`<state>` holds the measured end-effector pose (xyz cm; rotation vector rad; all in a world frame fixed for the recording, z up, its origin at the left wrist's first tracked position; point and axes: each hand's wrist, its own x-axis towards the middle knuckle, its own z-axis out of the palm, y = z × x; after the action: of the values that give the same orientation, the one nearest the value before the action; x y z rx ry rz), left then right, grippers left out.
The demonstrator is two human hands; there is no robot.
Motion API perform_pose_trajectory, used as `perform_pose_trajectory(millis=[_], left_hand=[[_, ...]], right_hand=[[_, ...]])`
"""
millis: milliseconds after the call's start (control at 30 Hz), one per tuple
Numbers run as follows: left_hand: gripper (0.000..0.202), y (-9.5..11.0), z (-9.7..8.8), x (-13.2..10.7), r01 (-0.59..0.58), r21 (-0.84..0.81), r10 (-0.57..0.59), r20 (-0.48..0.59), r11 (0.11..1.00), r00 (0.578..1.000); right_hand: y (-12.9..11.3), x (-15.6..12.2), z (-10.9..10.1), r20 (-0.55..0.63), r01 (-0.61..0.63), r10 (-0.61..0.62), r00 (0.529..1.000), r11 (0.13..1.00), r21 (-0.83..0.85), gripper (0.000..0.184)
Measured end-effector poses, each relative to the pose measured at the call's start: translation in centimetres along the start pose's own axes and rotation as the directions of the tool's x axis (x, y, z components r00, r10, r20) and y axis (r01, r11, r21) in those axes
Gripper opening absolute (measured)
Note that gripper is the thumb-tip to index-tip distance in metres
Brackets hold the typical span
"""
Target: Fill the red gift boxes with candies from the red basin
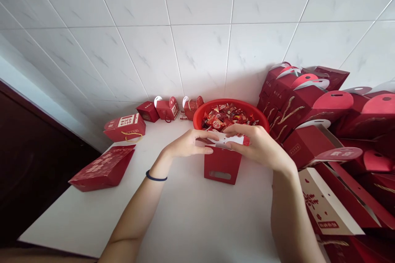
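In front of me a red gift box point(222, 165) stands upright on the white table, with a small clear window low on its near face. Its top flaps point(220, 141) show their white inner side and tilt inward. My left hand point(189, 141) holds the left side of the top, thumb in front and fingers behind. On the right side of the top, my right hand point(257, 144) has its thumb and fingers curved around the flap edge. Part of the box's rim is hidden by my fingers. A red basin point(262, 121) full of red-wrapped candies point(216, 119) sits just behind the box.
Many red boxes point(308, 94) are stacked on the right, some with rope handles. A cream-fronted box point(328, 203) lies at lower right. Several small red boxes point(168, 109) stand along the tiled wall point(200, 57). A larger red box point(105, 168) lies on the table's left side.
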<state>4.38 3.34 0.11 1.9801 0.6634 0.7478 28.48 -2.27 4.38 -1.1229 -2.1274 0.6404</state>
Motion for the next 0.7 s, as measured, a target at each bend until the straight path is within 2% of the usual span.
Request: perform_pose_trajectory(millis=[100, 167, 200, 267, 333, 400, 467, 600, 700], left_hand=[[0.021, 0.2, 0.4, 0.1, -0.03, 0.053, 0.039, -0.163, 0.998, 0.986], [0.019, 0.7, 0.5, 0.1, -0.052, 0.044, 0.063, -0.319, 0.998, 0.946], [0.021, 1.0, 0.4, 0.1, -0.063, 0.033, 0.071, -0.42, 0.997, 0.905], [0.024, 1.6, 0.3, 0.2, -0.082, 0.006, 0.068, -0.623, 0.997, 0.779], [0.027, 1.8, 0.4, 0.4, -0.106, -0.067, 0.021, -0.748, 0.992, 0.664], [0.029, 1.7, 0.7, 0.7, -0.165, -0.175, -0.043, -0.802, 0.971, 0.596], [0.029, 1.6, 1.3, 1.1, -0.221, -0.236, -0.076, -0.828, 0.946, 0.555], [0.026, 1.6, 3.0, 1.5, -0.245, -0.204, -0.051, -0.856, 0.948, 0.515], [0.024, 2.1, 3.5, 1.4, -0.285, -0.224, -0.075, -0.888, 0.932, 0.454]], right_hand=[[0.6, -0.2, -0.5, -0.168, -0.006, 0.003, 0.986, 1.0, -0.017, 0.031], [1.1, -0.3, -0.7, -0.232, -0.008, 0.009, 0.973, 1.0, 0.005, 0.045], [1.2, -0.3, -0.8, -0.24, -0.007, 0.015, 0.971, 0.999, 0.035, 0.051], [1.5, -0.3, -0.9, -0.21, -0.022, 0.048, 0.976, 0.992, 0.121, 0.059], [1.5, -0.3, -0.9, -0.144, -0.065, 0.096, 0.985, 0.976, 0.206, 0.063], [1.5, -0.1, -0.6, -0.084, -0.093, 0.117, 0.99, 0.965, 0.246, 0.064], [1.4, 0.2, -0.2, -0.04, -0.089, 0.101, 0.994, 0.97, 0.224, 0.059], [1.2, 0.7, 0.7, -0.021, -0.079, 0.083, 0.996, 0.987, 0.138, 0.052], [1.0, 0.9, 0.9, 0.031, -0.045, 0.04, 0.999, 0.979, 0.197, 0.052]])
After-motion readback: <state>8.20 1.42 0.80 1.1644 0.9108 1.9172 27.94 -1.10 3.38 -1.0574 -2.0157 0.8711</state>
